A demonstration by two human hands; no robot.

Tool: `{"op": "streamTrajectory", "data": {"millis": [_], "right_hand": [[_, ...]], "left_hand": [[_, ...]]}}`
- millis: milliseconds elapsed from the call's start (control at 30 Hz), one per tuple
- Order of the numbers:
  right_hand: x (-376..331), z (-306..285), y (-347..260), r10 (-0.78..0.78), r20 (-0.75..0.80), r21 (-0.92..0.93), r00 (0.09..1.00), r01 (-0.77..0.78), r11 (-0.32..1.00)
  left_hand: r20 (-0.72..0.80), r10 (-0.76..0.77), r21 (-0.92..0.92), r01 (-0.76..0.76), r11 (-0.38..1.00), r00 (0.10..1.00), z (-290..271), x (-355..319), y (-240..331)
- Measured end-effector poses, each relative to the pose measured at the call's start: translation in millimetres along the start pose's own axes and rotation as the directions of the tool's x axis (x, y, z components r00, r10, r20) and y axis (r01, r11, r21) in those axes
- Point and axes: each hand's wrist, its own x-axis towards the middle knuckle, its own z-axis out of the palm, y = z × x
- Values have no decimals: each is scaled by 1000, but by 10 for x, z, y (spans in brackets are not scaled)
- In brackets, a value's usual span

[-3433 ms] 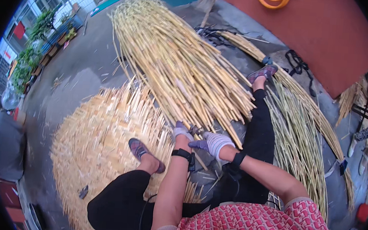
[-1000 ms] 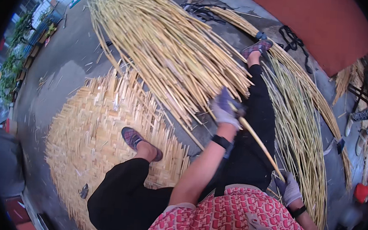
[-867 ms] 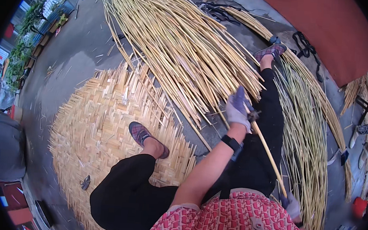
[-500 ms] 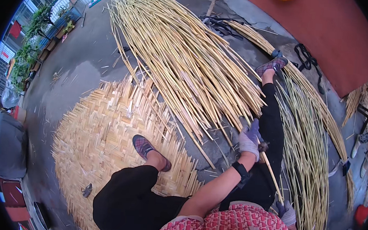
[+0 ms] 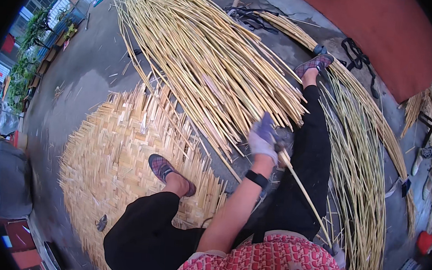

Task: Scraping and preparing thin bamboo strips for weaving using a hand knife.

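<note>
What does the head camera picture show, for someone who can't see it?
A seated person's gloved left hand grips a long thin pale bamboo strip that runs back to the gloved right hand near the hip. Ahead lies a big fan-shaped pile of yellow bamboo strips; a round woven bamboo mat lies under the left foot.

Black cords [image 5: 357, 49] beside red wall [image 5: 386, 36]

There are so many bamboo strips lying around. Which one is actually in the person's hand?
The single pale strip running diagonally over the black trouser leg. The gloved left hand grips its upper end; every other strip lies loose in the heaps or woven into the mat.
</note>
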Motion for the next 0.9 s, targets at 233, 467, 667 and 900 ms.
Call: {"op": "streamTrajectory", "data": {"millis": [233,467,667,900], "right_hand": [[63,148,-387,-565,118,-256,817,574,778],[210,54,35,-391,163,-132,906,413,901],[843,-656,1783,-536,-66,-424,841,463,778],[1527,-1455,1378,55,-523,182,851,49,982]], "left_hand": [[-19,-20,227,23,974,1000,64,-272,-181],[36,355,42,-356,934,934,-246,567,571],[-86,305,368,-254,894,948,-956,1392,1431],[-406,139,914,403,47,903,-2667,1183,336]]}}
